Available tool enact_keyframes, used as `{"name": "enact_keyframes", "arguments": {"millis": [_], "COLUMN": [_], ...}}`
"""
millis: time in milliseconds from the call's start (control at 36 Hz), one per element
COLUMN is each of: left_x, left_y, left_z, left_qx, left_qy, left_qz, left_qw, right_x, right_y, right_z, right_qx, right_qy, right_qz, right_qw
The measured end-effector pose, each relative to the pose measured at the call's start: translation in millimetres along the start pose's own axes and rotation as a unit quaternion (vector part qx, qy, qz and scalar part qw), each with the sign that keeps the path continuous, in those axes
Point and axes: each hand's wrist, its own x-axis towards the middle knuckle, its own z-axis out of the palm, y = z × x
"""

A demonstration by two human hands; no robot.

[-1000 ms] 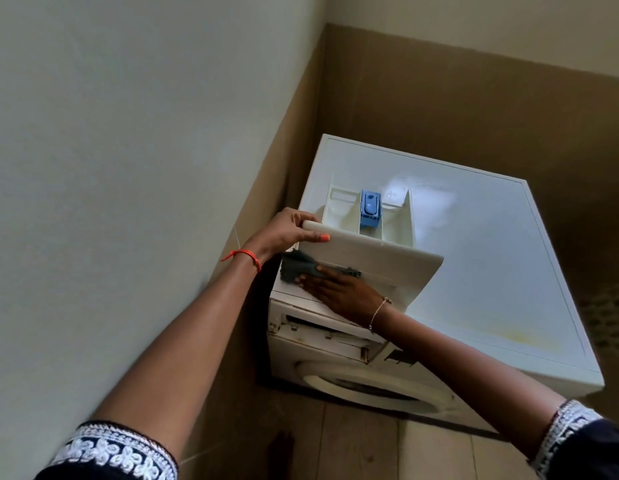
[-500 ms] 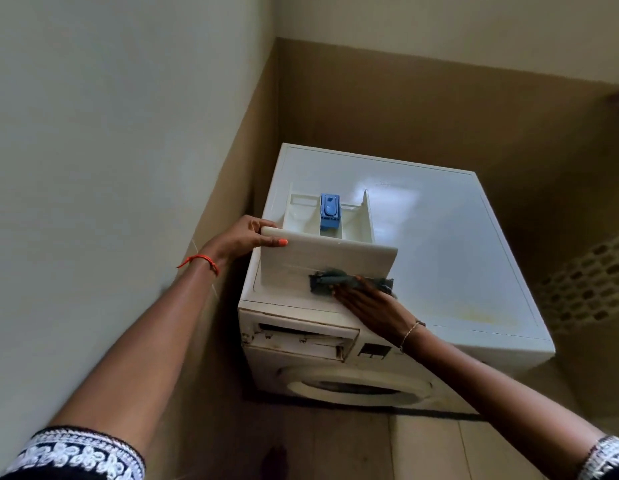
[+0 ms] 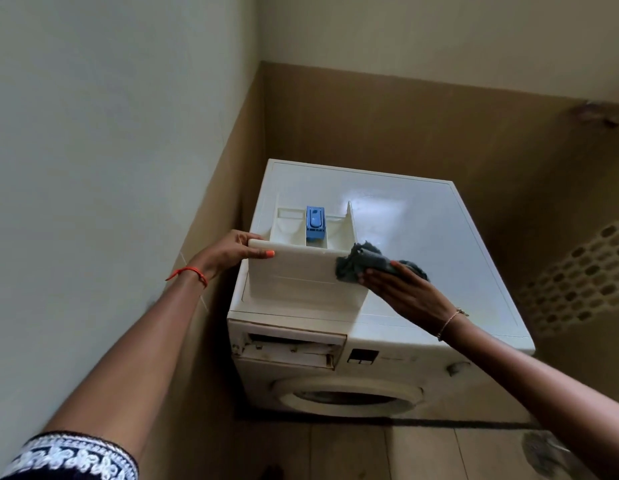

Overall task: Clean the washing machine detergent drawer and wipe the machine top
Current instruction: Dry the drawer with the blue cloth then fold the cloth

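Note:
The white detergent drawer (image 3: 301,271), with a blue insert (image 3: 315,223) inside, lies pulled out on top of the white washing machine (image 3: 422,244). My left hand (image 3: 232,252) grips the upper left corner of the drawer's front panel, thumb on its face. My right hand (image 3: 401,292) presses a dark grey cloth (image 3: 363,265) against the panel's upper right corner with straight fingers. The empty drawer slot (image 3: 290,348) gapes in the machine's front, above the round door (image 3: 346,396).
The machine stands in a corner, with a pale wall close on the left and a brown-tiled wall behind. A patterned perforated panel (image 3: 585,271) is on the right. Tiled floor (image 3: 336,452) lies in front, and a dark object (image 3: 543,452) sits at bottom right.
My right hand has slid the grey cloth along the drawer's front panel from its left side to the upper right corner. My left hand keeps its grip. The camera view shifted.

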Motion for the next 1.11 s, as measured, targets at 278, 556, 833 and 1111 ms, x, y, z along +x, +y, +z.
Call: {"name": "enact_keyframes", "arguments": {"millis": [278, 556, 833, 1111], "left_x": [-3, -4, -5, -7], "left_y": [1, -2, -2, 1], "left_z": [0, -1, 0, 2], "left_qx": [0.007, -0.021, -0.023, -0.009], "left_qy": [-0.009, -0.012, -0.009, -0.008], "left_qz": [0.008, 0.019, 0.007, -0.003], "left_qw": [1.000, 1.000, 1.000, 1.000], "right_x": [104, 110, 55, 102], "right_y": [-62, -68, -65, -98], "right_z": [-18, -17, -7, -42], "right_qx": [0.027, -0.003, 0.075, 0.402], "right_qy": [-0.013, -0.052, -0.024, -0.014], "right_qz": [0.022, 0.055, 0.205, 0.586], "right_qw": [0.999, 0.997, 0.976, 0.703]}}
